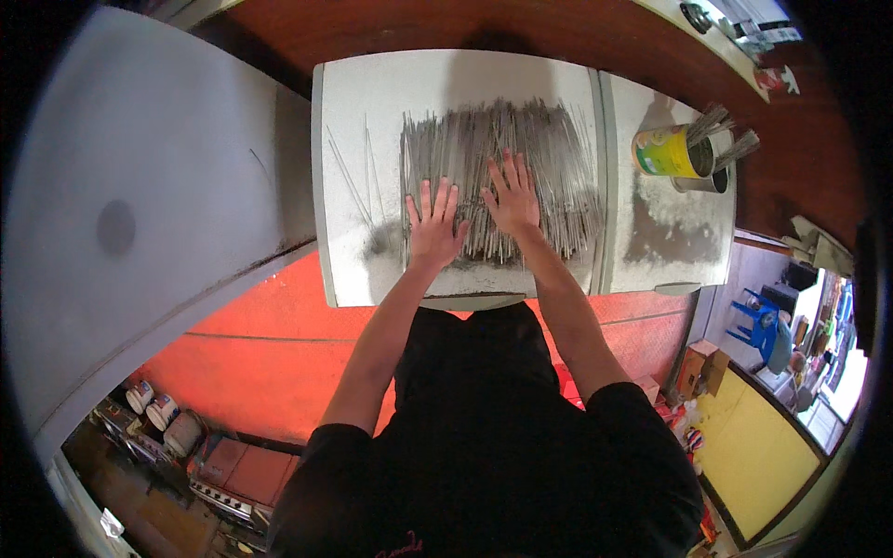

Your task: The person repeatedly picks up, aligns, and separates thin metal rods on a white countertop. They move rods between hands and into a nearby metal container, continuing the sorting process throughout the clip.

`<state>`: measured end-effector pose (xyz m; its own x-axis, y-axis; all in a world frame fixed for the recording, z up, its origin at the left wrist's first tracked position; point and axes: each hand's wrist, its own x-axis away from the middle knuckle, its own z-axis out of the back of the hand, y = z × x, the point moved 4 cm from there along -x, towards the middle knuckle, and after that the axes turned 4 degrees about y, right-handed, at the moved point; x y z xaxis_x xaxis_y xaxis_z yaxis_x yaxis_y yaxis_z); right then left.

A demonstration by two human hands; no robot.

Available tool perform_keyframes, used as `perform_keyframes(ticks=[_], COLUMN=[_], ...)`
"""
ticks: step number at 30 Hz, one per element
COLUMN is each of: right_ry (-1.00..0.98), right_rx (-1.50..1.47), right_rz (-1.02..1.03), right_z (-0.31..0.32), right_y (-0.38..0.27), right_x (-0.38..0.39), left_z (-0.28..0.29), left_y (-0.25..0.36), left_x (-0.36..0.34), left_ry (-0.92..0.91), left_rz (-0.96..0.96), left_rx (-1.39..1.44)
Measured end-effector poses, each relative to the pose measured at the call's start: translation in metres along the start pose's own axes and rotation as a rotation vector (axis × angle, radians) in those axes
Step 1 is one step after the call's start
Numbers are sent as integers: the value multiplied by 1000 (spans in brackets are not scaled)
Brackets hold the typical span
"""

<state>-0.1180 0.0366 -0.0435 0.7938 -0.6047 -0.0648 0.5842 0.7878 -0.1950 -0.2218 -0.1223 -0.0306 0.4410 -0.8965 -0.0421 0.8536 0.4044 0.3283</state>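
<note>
A wide layer of thin grey sticks [502,130] lies side by side on a white panel [358,88], their ends pointing away from me and toward me. What they are made of I cannot tell. My left hand [435,226] rests flat on the left part of the layer, fingers spread. Farther right and a little higher, my right hand [513,197] lies on the sticks with its fingers apart. Neither hand grips anything. A few loose sticks [346,177] lie apart on the panel to the left, beside a dark smudge of powder [379,242].
On the narrower white panel [665,265] at right stand a yellow can [662,152] and a metal can [712,180], with bundled sticks [709,124] jutting out. A big grey surface [177,139] borders the left. Below are an orange-red floor [270,325] and a blue chair [758,321].
</note>
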Motion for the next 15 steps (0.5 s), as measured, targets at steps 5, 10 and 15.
perform_keyframes(ticks=[5, 10, 15], right_ry=[-13, 2, -16], right_rx=[23, 52, 84], right_rz=[33, 61, 18], right_z=[2, 6, 6], right_y=[13, 15, 7], right_x=[5, 7, 5], left_z=[-1, 3, 16], left_y=[3, 4, -7], left_x=[2, 2, 14], left_ry=[-29, -38, 35], left_rz=[-19, -53, -172], left_rx=[-3, 59, 158])
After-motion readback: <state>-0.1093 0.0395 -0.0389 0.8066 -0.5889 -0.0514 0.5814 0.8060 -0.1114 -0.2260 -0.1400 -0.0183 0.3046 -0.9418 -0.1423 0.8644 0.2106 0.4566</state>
